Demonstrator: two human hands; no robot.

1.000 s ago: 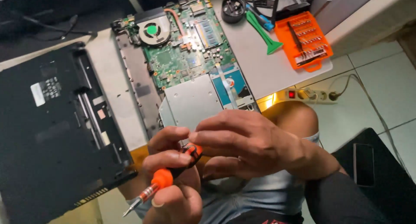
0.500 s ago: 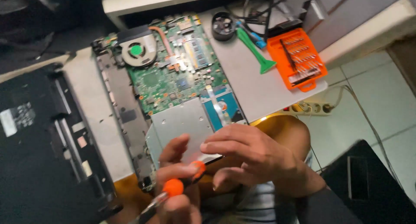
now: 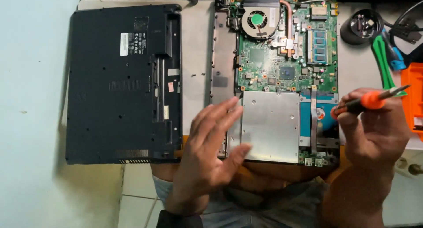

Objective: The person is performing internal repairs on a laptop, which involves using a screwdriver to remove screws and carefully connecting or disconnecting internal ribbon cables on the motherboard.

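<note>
1. Since the earlier frame, the hands have been drawn apart: they were together over the screwdriver at the bottom of the frame, and now the tool is kept by the right hand alone, while the opened laptop is seen squarely in the upper middle.
2. The left hand [image 3: 209, 155] is spread open, fingers apart, at the lower left edge of the silver drive [image 3: 271, 124]; whether it presses on the metal cannot be told.
3. The right hand [image 3: 374, 131] is clamped on the orange-collared screwdriver [image 3: 368, 100] at the right of the frame, tip pointing to the upper right, clear of the green circuit board [image 3: 286, 47].
4. The black bottom cover [image 3: 123, 82] lies at the left, just beside the laptop.
5. As a judgement: the board could be scratched if the screwdriver were swung low, and the laptop, seemingly overhanging the table [image 3: 196, 56] edge above the lap, could be tipped by a heavy palm.
</note>
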